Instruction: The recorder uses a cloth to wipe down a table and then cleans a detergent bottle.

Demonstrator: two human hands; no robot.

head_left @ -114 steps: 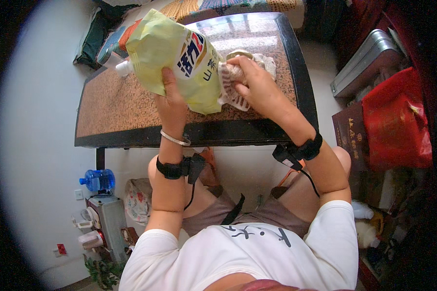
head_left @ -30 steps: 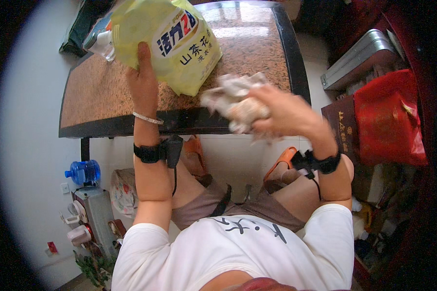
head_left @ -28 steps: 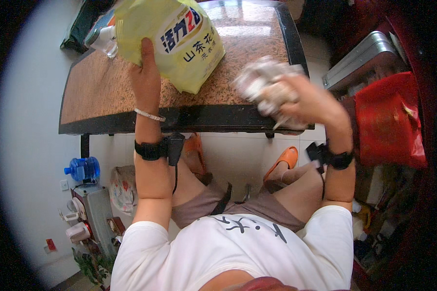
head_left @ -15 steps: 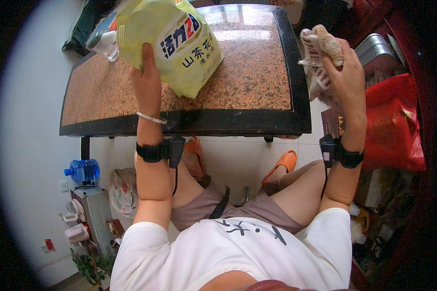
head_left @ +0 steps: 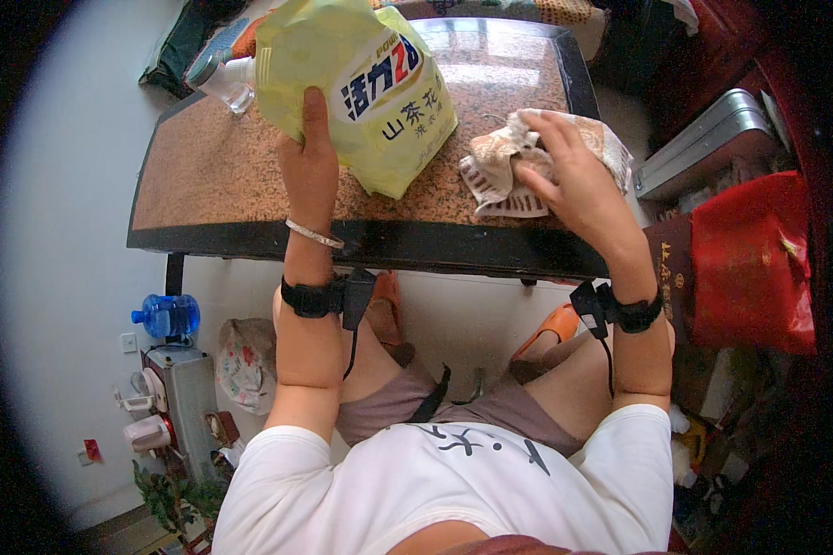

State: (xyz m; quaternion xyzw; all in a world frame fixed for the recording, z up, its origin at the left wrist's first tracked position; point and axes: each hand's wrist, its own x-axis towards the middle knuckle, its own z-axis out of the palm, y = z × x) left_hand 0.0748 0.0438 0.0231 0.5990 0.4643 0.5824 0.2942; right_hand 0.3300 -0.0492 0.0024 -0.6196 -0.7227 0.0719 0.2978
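Observation:
A pale yellow-green laundry detergent pouch (head_left: 361,139) stands tilted over the table's left half, its top cut off by the upper picture edge. My left hand (head_left: 311,157) grips its left side, thumb over the front and the other fingers hidden behind. At the table's right edge, my right hand (head_left: 574,176) is curled over a bunched white-and-brown patterned cloth (head_left: 504,171). Part of the cloth lies flat on the tabletop, and another part spreads out beyond my fingers. A clear bottle with a grey-green lid (head_left: 224,85) leans just left of the pouch.
The low table (head_left: 213,176) has a speckled brown top and a black frame. To the right are a silver metal case (head_left: 708,139) and a red bag (head_left: 750,264). A blue water jug (head_left: 169,316) stands on a grey cabinet at the left. My orange slippers (head_left: 551,331) show beneath the table.
My right hand has brought the cloth from beyond the table's right side leftward and down onto the tabletop. The left hand keeps its hold on the pouch; the whole view has shifted slightly.

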